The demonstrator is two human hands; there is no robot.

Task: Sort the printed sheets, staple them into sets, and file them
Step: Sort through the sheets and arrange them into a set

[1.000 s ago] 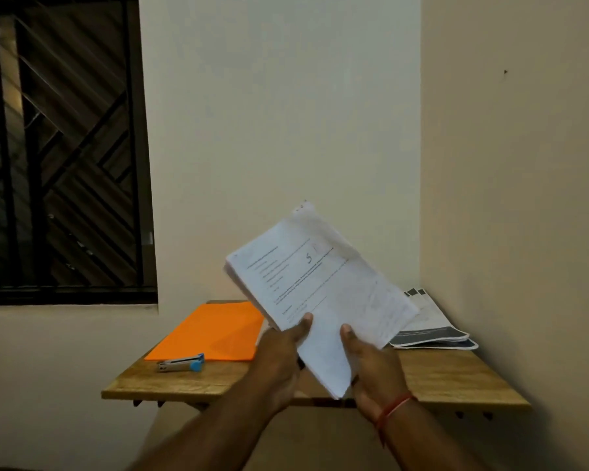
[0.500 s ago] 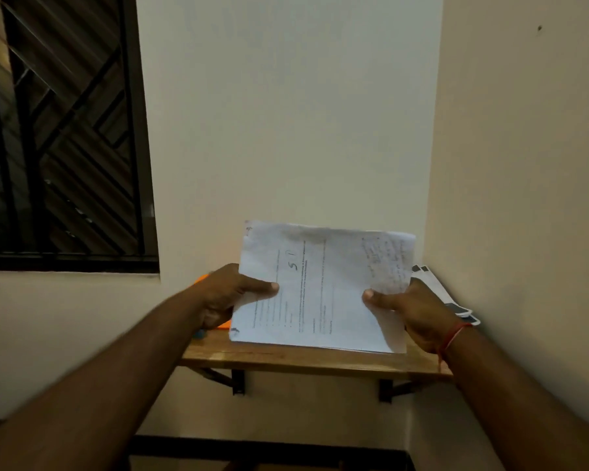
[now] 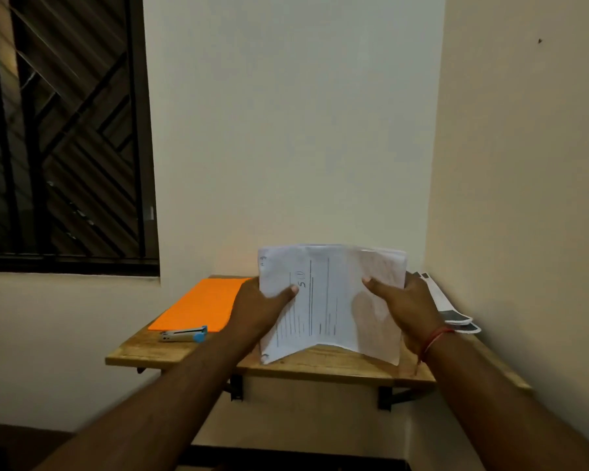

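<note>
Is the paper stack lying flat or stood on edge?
On edge: the paper stack stands on the shelf, bowed mid-width, left hand and right hand gripping its sides.

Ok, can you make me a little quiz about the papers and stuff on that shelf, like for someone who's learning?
1. True or false: both the left hand and the right hand hold the stack of sheets.
2. Which colour is the folder on the wooden shelf? A green, B orange, C red.
3. Fill in: the stapler lies to the ___ of the held sheets.
Key: 1 true; 2 B; 3 left.
</note>
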